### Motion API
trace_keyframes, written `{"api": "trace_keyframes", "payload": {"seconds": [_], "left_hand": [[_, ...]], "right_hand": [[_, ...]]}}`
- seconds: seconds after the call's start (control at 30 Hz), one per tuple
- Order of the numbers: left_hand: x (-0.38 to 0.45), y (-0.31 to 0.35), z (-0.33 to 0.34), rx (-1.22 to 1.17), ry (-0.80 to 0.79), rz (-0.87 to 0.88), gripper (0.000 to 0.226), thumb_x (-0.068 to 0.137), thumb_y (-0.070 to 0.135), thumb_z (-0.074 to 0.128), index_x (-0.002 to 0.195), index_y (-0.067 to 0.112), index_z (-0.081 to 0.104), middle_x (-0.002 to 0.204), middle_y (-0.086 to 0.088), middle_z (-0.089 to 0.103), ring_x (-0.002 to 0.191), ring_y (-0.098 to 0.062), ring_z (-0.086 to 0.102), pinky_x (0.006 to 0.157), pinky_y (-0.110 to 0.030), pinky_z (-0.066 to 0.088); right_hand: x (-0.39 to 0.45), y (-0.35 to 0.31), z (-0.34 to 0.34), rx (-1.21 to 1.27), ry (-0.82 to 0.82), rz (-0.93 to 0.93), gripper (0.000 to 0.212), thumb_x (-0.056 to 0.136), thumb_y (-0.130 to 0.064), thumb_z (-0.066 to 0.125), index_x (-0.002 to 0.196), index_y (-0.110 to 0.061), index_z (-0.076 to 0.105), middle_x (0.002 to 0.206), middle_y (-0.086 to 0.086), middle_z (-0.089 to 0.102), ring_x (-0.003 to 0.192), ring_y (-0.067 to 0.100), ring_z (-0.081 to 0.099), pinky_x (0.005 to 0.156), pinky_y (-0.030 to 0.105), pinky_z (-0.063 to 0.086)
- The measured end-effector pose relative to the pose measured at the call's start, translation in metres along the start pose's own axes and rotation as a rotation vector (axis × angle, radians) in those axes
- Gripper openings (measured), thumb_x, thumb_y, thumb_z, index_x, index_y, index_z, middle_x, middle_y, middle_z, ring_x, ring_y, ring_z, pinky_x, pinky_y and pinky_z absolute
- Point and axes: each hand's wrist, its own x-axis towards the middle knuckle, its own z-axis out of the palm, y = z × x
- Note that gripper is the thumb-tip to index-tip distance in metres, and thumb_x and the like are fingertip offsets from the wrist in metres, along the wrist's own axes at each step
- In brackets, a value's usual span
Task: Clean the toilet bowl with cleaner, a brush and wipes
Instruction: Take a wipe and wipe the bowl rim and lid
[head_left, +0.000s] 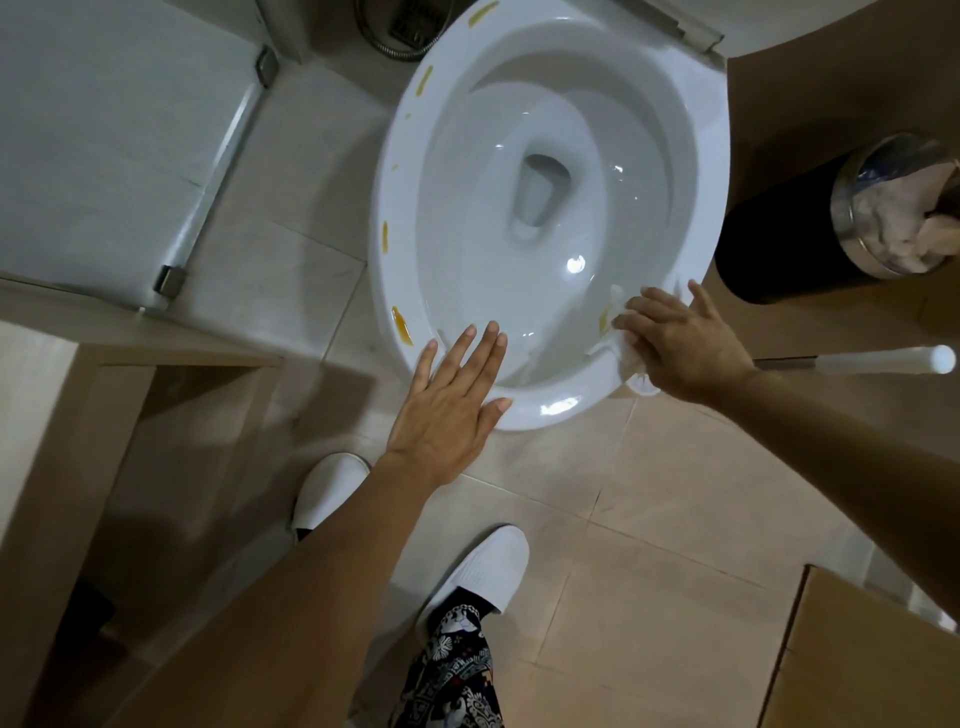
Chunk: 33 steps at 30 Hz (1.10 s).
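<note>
The white toilet bowl (545, 208) fills the upper middle of the head view, seat raised. Several yellow-brown stains (402, 325) dot its left rim, and one more shows by the wipe. My left hand (452, 395) lies flat with straight fingers on the near rim. My right hand (680, 345) presses a white wipe (618, 340) against the near-right rim, fingers spread over it. A white brush handle (883, 360) pokes out to the right behind my right wrist.
A black bin (779, 234) with a chrome rim, stuffed with used paper, stands right of the bowl. A glass shower door (119, 145) is at the left. My white shoes (478, 577) stand on beige tiles. A brown cabinet edge (857, 649) is at the lower right.
</note>
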Motion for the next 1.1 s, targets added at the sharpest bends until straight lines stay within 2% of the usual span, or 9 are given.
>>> {"api": "trace_keyframes", "payload": {"seconds": [0.13,0.27,0.47,0.63,0.73,0.87,1.1], "left_hand": [[0.0,0.0,-0.001,-0.006,-0.013,0.007,0.064,0.097,0.05,0.003,0.152,0.019,-0.002,0.16,0.004,-0.005,0.146,-0.013,-0.007,0.114,-0.036,-0.014],[0.001,-0.001,-0.001,0.014,-0.015,0.012,0.067,0.096,0.053,0.006,0.152,0.017,-0.004,0.159,0.005,-0.01,0.146,-0.012,-0.009,0.113,-0.036,-0.017],[0.002,-0.003,0.0,0.017,-0.03,0.03,0.078,0.088,0.065,0.002,0.149,0.018,-0.014,0.154,0.005,-0.023,0.144,-0.012,-0.015,0.109,-0.035,-0.022],[0.004,-0.003,-0.001,-0.008,-0.048,0.034,0.081,0.084,0.068,0.005,0.144,0.02,-0.021,0.15,0.006,-0.028,0.144,-0.014,-0.016,0.11,-0.038,-0.02],[0.004,-0.003,-0.001,-0.008,-0.043,0.034,0.082,0.086,0.067,0.01,0.144,0.02,-0.022,0.15,0.006,-0.03,0.144,-0.013,-0.018,0.109,-0.037,-0.021],[0.004,-0.005,0.003,0.012,-0.029,0.044,0.084,0.083,0.071,0.002,0.146,0.019,-0.018,0.153,0.005,-0.024,0.142,-0.011,-0.02,0.111,-0.038,-0.019],[0.004,-0.005,0.004,0.016,-0.027,0.035,0.083,0.085,0.069,0.004,0.148,0.017,-0.013,0.154,0.005,-0.019,0.144,-0.011,-0.011,0.111,-0.036,-0.019]], "right_hand": [[-0.01,-0.032,0.008,0.077,-0.011,0.034,0.03,0.094,-0.018,0.047,0.119,-0.015,0.064,0.122,0.006,0.061,0.129,0.029,0.048,0.109,0.06,0.022],[-0.017,-0.067,0.014,0.149,0.026,0.055,0.032,0.091,-0.019,0.044,0.116,-0.014,0.064,0.114,0.005,0.063,0.122,0.028,0.052,0.109,0.06,0.022],[-0.022,-0.11,0.017,0.221,0.014,0.019,0.048,0.091,-0.03,0.027,0.121,-0.016,0.061,0.115,0.002,0.064,0.115,0.025,0.057,0.11,0.06,0.021],[-0.023,-0.1,0.017,0.216,0.033,-0.016,0.039,0.093,-0.024,0.04,0.124,-0.018,0.061,0.117,0.002,0.065,0.117,0.025,0.057,0.111,0.06,0.015],[-0.022,-0.106,0.017,0.208,0.035,0.004,0.038,0.092,-0.023,0.04,0.124,-0.018,0.06,0.116,0.003,0.065,0.116,0.026,0.057,0.11,0.062,0.018],[-0.023,-0.131,0.021,0.227,0.095,0.005,0.036,0.093,-0.023,0.045,0.124,-0.013,0.061,0.118,0.006,0.066,0.114,0.027,0.06,0.109,0.061,0.021],[-0.024,-0.104,0.022,0.188,0.029,-0.033,0.042,0.098,-0.031,0.03,0.126,-0.018,0.058,0.116,0.001,0.063,0.116,0.022,0.057,0.112,0.058,0.018]]}}
